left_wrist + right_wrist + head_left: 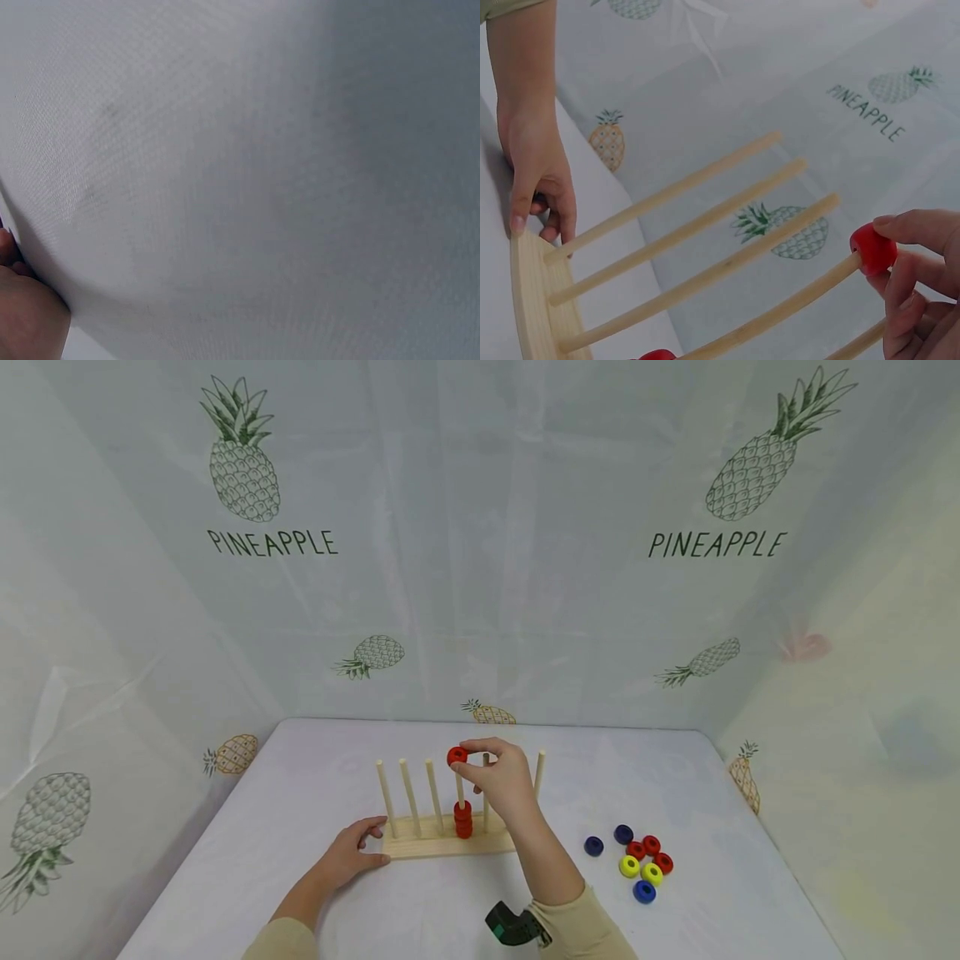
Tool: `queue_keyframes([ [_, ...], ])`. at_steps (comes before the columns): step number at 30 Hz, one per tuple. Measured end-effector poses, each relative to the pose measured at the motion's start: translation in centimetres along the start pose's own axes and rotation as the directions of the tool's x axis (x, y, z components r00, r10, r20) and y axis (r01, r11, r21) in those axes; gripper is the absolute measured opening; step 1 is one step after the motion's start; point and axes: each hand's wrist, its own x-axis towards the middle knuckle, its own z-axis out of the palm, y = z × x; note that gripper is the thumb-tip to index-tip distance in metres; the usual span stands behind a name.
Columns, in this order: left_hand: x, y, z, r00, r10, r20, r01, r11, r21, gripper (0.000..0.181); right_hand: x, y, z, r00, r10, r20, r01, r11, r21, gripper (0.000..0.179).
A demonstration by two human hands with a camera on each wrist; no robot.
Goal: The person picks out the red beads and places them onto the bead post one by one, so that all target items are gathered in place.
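A wooden peg rack (417, 848) with a row of upright pegs stands on the table. My left hand (348, 853) holds its left end, thumb at the front edge and fingers behind. Between thumb and fingertips, my right hand (508, 782) pinches a red ring (457, 756) at the top of a middle peg. In the right wrist view that red ring (874, 249) meets the peg's tip. Lower on the same peg sit stacked red rings (463, 822). The right hand partly hides the pegs to its right. Only a bit of the left hand (31, 319) shows in the left wrist view.
Right of the rack lie loose rings: red (652, 844), yellow (629, 866), blue (644, 892) and dark blue (594, 846). A black device (514, 925) is at the right wrist. Pineapple-printed cloth (480, 568) hangs behind and beside the white table (315, 760).
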Motion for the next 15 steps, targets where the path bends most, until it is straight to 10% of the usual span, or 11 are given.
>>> queue_keyframes([
  [15, -0.21, 0.56, -0.12, 0.999, 0.033, 0.001, -0.033, 0.999, 0.023, 0.064, 0.02, 0.35, -0.08, 1.0, 0.002, 0.014, -0.002, 1.0, 0.017, 0.025],
])
